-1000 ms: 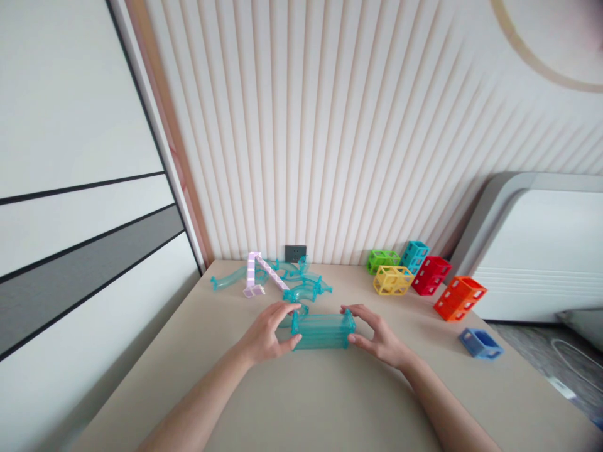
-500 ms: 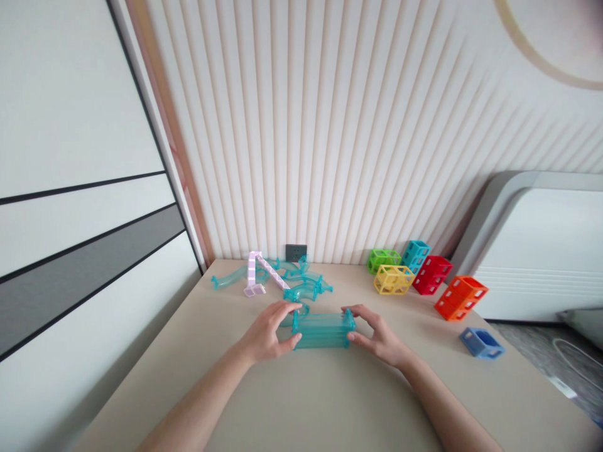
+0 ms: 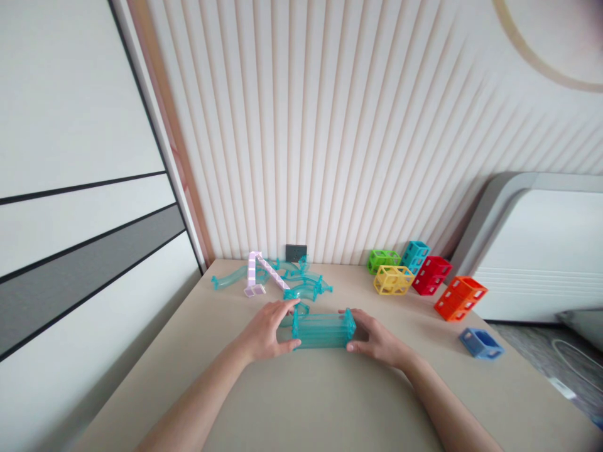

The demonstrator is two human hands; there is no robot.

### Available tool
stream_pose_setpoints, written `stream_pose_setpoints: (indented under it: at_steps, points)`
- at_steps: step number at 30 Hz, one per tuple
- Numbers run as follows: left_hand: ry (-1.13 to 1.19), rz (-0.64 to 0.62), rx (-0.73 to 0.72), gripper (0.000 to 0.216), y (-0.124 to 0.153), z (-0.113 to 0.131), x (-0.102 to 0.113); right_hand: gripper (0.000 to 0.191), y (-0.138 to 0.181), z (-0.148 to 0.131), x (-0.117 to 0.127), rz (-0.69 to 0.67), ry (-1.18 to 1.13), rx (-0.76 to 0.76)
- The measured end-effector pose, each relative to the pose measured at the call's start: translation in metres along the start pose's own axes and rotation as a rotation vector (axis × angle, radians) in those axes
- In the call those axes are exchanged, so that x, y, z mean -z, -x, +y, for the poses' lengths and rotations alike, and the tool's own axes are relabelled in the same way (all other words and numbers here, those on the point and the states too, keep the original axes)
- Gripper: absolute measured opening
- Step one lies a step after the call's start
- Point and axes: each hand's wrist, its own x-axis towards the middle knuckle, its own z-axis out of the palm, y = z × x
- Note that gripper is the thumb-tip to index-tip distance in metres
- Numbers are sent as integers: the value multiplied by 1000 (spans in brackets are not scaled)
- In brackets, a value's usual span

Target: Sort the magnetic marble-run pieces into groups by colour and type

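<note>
Stack of clear teal pieces (image 3: 323,331) sits on the counter (image 3: 301,402), well in from its far edge. Left hand (image 3: 268,331) and right hand (image 3: 375,339) each have a thumb-and-finger grip on one end; blue block (image 3: 472,346) lies near the right edge.

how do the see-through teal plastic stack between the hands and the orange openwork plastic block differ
The see-through teal plastic stack sits between the left hand and right hand; the orange openwork plastic block stands apart from both. The stack is translucent, the block opaque. The stack shows horizontal layers, the block window-like openings. Both are on the table.
</note>
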Motion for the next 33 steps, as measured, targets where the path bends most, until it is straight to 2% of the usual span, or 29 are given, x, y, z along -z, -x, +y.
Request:
stream_pose_setpoints:
  at_steps: [4,7,12,19,25,33]
  points:
    - [-59,-50,17,83,0,0,0,51,-2,-3,1,-12,23,32]
    - [-73,-68,12,82,0,-1,-1,45,-2,-3,1,-15,25,26]
    - [-87,-63,3,78,-1,-1,0,49,-1,-1,0,10,22,9]
    - [-105,-49,-18,73,-2,1,3,40,-1,-2,-1,19,40,17]
    - [-92,-52,-10,74,-1,1,2,42,-1,-1,-1,16,38,8]
    - [-86,-219,113,99,2,-6,-1,49,0,-5,2,-51,67,-54]
